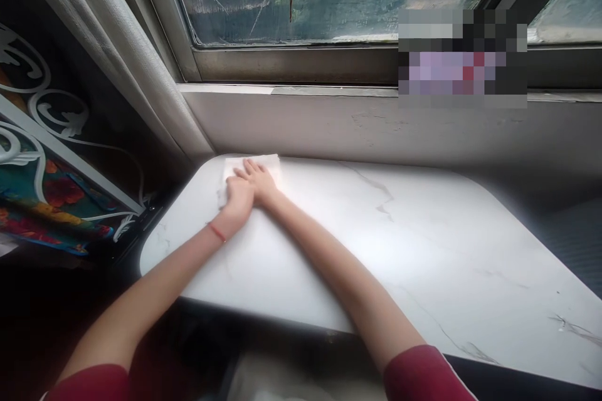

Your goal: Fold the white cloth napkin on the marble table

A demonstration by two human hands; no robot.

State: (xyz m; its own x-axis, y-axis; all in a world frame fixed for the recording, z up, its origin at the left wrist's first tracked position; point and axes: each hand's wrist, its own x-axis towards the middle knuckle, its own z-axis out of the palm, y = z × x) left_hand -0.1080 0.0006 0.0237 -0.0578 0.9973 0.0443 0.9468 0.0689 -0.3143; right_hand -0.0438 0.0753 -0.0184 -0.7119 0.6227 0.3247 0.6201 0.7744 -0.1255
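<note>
A thin white wipe lies flat near the back left corner of the white marbled table. My right hand is pressed on it, fingers spread and stretched toward the window wall. Close against it on the left is my left hand, with a red band round the wrist. Its fingers are curled down onto the wipe, and their tips are hidden. The two hands touch.
A low wall and a window stand behind the table. At the left hang a light curtain and a white scrolled metal frame beside colourful fabric. A blurred-out patch covers part of the sill.
</note>
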